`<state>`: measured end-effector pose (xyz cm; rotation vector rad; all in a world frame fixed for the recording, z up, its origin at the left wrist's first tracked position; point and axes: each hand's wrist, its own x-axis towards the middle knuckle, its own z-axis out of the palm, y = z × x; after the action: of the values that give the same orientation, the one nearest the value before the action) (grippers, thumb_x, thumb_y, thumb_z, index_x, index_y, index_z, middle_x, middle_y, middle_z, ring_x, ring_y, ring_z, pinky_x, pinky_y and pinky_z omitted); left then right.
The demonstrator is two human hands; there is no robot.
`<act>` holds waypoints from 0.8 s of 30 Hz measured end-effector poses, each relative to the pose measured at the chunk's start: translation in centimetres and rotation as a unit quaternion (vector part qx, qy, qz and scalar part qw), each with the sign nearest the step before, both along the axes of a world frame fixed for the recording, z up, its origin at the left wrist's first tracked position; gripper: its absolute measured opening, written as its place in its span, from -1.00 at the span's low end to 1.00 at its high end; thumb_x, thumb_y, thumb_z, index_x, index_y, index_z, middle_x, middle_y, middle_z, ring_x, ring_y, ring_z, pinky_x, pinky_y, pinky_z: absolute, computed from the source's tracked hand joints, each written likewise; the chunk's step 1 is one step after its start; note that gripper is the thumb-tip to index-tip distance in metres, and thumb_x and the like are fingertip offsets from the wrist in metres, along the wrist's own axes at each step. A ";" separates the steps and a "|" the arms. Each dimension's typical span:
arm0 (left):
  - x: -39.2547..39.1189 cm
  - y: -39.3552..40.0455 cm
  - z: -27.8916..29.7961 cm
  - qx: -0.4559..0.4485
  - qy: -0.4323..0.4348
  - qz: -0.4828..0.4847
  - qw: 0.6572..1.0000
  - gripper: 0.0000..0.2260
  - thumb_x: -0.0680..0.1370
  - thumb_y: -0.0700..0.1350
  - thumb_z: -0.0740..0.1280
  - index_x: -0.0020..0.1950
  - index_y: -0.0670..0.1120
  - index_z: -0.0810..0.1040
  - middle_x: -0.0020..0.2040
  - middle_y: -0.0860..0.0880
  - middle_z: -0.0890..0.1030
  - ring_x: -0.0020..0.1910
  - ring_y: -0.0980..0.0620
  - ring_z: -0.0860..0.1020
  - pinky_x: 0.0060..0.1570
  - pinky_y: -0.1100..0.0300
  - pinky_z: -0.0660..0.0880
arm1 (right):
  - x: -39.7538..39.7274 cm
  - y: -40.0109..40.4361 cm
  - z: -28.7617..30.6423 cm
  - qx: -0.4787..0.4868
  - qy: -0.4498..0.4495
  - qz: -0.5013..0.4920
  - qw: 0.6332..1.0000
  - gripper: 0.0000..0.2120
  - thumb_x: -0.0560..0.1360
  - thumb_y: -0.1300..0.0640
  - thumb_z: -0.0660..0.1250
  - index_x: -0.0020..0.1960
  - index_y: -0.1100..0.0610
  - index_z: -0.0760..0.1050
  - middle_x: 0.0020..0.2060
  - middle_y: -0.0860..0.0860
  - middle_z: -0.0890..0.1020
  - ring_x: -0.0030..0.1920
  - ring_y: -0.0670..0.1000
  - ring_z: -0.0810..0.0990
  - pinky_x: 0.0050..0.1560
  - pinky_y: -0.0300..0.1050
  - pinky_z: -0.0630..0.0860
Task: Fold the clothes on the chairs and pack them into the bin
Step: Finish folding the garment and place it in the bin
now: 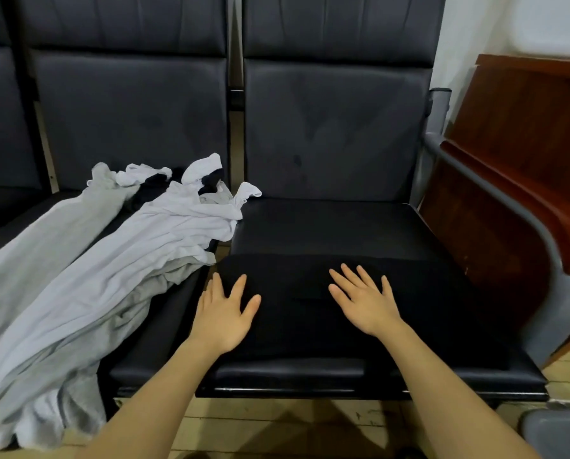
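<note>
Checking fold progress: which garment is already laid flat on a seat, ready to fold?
The black garment on the right-hand seat, lying flat under the left hand and right hand. The white and grey clothes lie crumpled on the neighbouring seat.

two hands [225, 313], three chairs [336, 233] (one partly seen)

Black garment [326, 293] — black chair [336, 226] — white-grey clothes [111, 253].

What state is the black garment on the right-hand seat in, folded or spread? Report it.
Folded, as far as shows: the black garment lies flat as a neat rectangle with straight edges, left hand and right hand flat on it.
</note>
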<state>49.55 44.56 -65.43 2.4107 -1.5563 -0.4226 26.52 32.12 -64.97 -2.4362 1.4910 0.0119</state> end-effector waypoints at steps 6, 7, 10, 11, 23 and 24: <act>0.5 -0.6 0.1 -0.062 -0.055 0.044 0.996 -0.52 0.64 0.09 0.05 0.54 0.00 0.08 0.31 -0.18 0.43 0.21 -0.15 0.45 0.14 0.03 0.39 | -2.0 0.4 -0.1 -0.039 0.004 0.014 0.999 -0.54 0.64 -0.19 -0.12 0.53 -0.21 0.00 0.54 -0.20 0.00 0.53 -0.12 -0.12 0.50 0.08 -0.20; 0.4 -0.7 0.1 -0.068 -0.066 0.040 0.995 -0.52 0.64 0.07 0.07 0.53 0.00 0.09 0.27 -0.16 0.45 0.17 -0.14 0.47 0.11 0.04 0.40 | -2.3 0.5 -0.1 -0.042 0.002 0.013 0.999 -0.54 0.64 -0.18 -0.12 0.53 -0.21 0.00 0.54 -0.20 0.01 0.53 -0.12 -0.12 0.50 0.07 -0.19; 0.2 -1.0 0.1 -0.116 -0.067 0.052 0.990 -0.56 0.62 0.00 0.16 0.50 0.00 0.19 0.22 -0.15 0.47 0.14 -0.13 0.47 0.13 0.01 0.37 | -3.1 0.6 0.0 -0.043 0.002 0.015 0.999 -0.54 0.64 -0.17 -0.11 0.53 -0.20 0.02 0.53 -0.19 0.03 0.53 -0.12 -0.10 0.50 0.06 -0.19; 0.2 -1.1 0.1 -0.135 -0.054 0.061 0.988 -0.56 0.61 -0.02 0.19 0.48 -0.01 0.22 0.22 -0.16 0.46 0.15 -0.14 0.47 0.15 -0.01 0.36 | -3.3 0.7 0.0 -0.043 0.000 0.016 0.999 -0.54 0.64 -0.17 -0.11 0.52 -0.20 0.03 0.53 -0.19 0.03 0.53 -0.12 -0.10 0.50 0.06 -0.19; 0.3 -1.2 0.3 -0.238 0.052 0.068 0.968 -0.65 0.58 -0.20 0.26 0.36 -0.08 0.42 0.12 -0.12 0.54 0.07 -0.08 0.52 0.00 0.07 0.47 | -3.5 0.7 0.6 -0.076 -0.016 0.058 0.995 -0.52 0.62 -0.18 -0.02 0.52 -0.19 0.06 0.53 -0.17 0.07 0.53 -0.11 -0.04 0.48 -0.06 -0.15; 0.2 -1.2 0.5 -0.257 0.078 0.062 0.961 -0.65 0.58 -0.20 0.25 0.38 -0.05 0.41 0.13 -0.09 0.53 0.06 -0.04 0.51 -0.02 0.14 0.45 | -3.4 0.7 0.6 -0.064 -0.014 0.074 0.995 -0.52 0.62 -0.20 -0.03 0.52 -0.20 0.03 0.53 -0.18 0.04 0.53 -0.12 -0.06 0.48 -0.09 -0.17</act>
<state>49.79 43.41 -64.95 2.0037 -1.2485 -0.1499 23.11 32.86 -64.39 -2.6318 1.3358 -0.0892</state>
